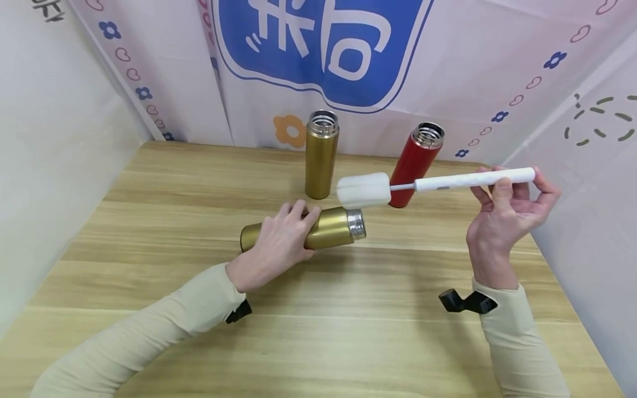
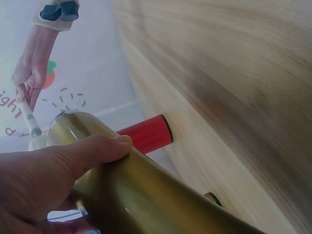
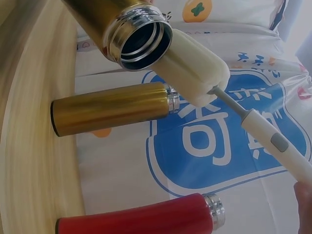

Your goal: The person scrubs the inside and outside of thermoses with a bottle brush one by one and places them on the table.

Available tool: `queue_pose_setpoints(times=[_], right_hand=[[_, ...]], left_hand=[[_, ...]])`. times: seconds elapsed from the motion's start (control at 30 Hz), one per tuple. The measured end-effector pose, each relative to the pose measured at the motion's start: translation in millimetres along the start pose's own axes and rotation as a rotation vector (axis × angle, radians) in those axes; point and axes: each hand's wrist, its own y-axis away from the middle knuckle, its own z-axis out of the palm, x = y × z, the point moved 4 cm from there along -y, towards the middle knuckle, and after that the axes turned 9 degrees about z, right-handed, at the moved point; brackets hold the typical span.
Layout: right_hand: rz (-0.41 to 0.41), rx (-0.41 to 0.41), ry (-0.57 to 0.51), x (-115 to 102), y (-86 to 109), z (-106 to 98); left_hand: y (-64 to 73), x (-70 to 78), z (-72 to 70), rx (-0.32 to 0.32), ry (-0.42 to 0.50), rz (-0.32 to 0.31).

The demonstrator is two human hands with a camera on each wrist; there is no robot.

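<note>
My left hand [image 1: 281, 237] grips a gold thermos bottle [image 1: 330, 228] round its body, tilted nearly on its side with the open steel mouth facing right. In the left wrist view the thumb lies along the bottle's gold side. My right hand [image 1: 512, 207] holds a bottle brush by its white handle [image 1: 473, 179], fingers and thumb pinching the far end. The brush's white sponge head [image 1: 364, 189] is outside the bottle, close above its mouth in the head view. In the right wrist view the sponge overlaps the rim of the dark, open mouth [image 3: 144, 44].
A second gold bottle [image 1: 320, 160] stands uncapped at the back of the wooden table [image 1: 318, 337]. To its right stands an uncapped red bottle [image 1: 415, 160], partly behind the brush. A printed cloth [image 1: 428, 61] hangs behind the table, with white walls at both sides.
</note>
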Motion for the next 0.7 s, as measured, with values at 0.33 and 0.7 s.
queue_pose_setpoints(times=[0.33, 0.7], right_hand=[[-0.013, 0.007, 0.019, 1.4, -2.1, -4.9], [-0.030, 0.025, 0.052, 2.3, -4.0, -8.6]], left_hand=[[-1.4, 0.3, 0.9, 0.014, 0.010, 0.007], [-2.5, 0.5, 1.2, 0.014, 0.004, 0.007]])
